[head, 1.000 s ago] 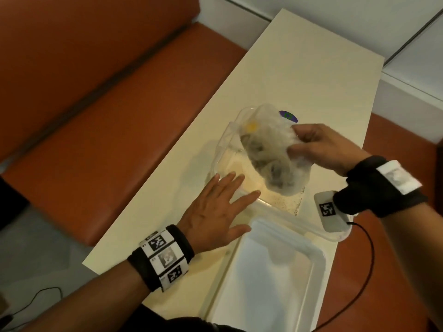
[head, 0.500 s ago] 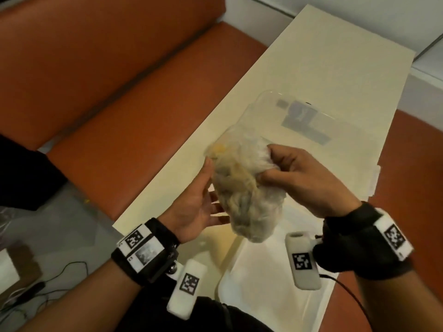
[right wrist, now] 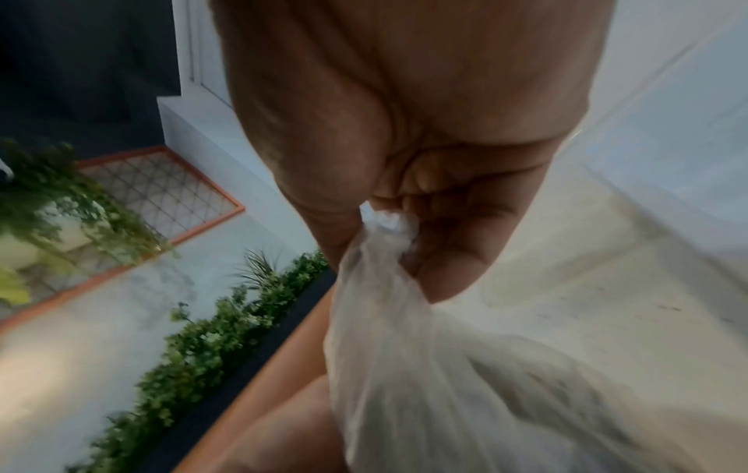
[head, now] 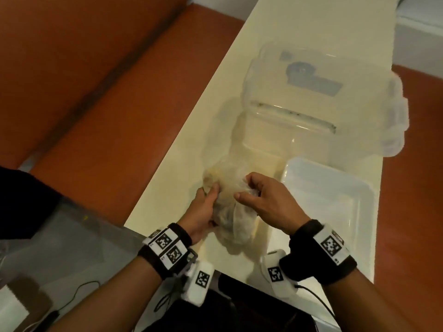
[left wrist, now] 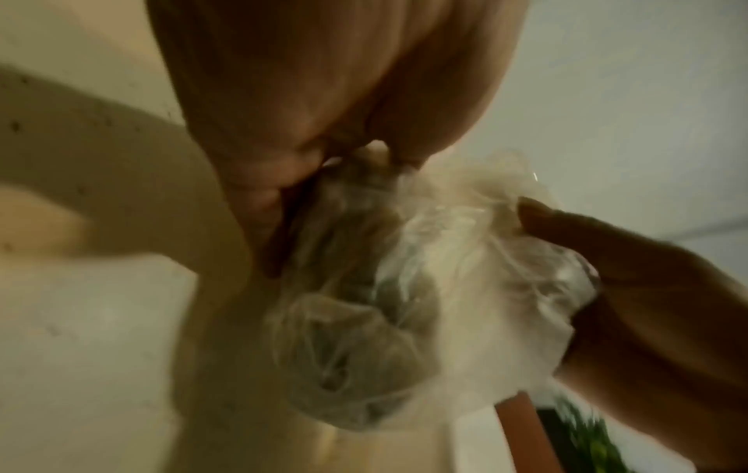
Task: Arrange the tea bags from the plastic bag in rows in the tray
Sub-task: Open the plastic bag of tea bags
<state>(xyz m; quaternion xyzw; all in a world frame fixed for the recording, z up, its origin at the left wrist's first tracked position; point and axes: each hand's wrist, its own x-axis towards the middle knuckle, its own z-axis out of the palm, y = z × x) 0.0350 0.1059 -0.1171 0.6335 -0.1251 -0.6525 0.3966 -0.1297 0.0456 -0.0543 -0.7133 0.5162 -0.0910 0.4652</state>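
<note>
plastic bag (head: 230, 207) came out of the clear container (head: 299, 111) since 1 s ago, now down at the near table edge, at 9 o'clock of the white tray (head: 359, 188); left hand (head: 203, 209) lifted off the table, went from flat to gripping the bag's left side; right hand (head: 266, 202) shifted from clutching the bag's body to pinching its bunched neck; container now shows no bag inside, sits at 12 o'clock of the hands

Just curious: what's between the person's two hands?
The crumpled clear plastic bag of tea bags, held by the left hand and right hand, in the head view.
</note>
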